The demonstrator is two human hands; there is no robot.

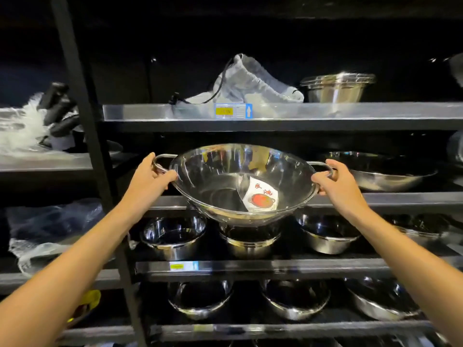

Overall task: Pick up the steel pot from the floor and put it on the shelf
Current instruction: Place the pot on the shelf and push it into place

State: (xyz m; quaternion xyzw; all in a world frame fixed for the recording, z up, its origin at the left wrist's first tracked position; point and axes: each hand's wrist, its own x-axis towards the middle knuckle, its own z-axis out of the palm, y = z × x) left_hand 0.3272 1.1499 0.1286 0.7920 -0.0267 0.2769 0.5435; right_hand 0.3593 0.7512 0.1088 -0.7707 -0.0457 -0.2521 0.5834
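The wide steel pot (225,181) with two loop handles and a white and red label inside is held up in front of the middle shelf (390,197). It tilts toward me, its base hanging over the shelf's front edge. My left hand (150,175) grips the left handle. My right hand (337,179) grips the right handle. Whether the pot touches the shelf cannot be told.
A black upright post (82,116) stands at the left. The shelf above (325,111) carries a grey cloth bag (246,83) and stacked steel bowls (337,87). Another wide pan (383,171) sits right of the pot. Lower shelves hold several steel pots (175,234).
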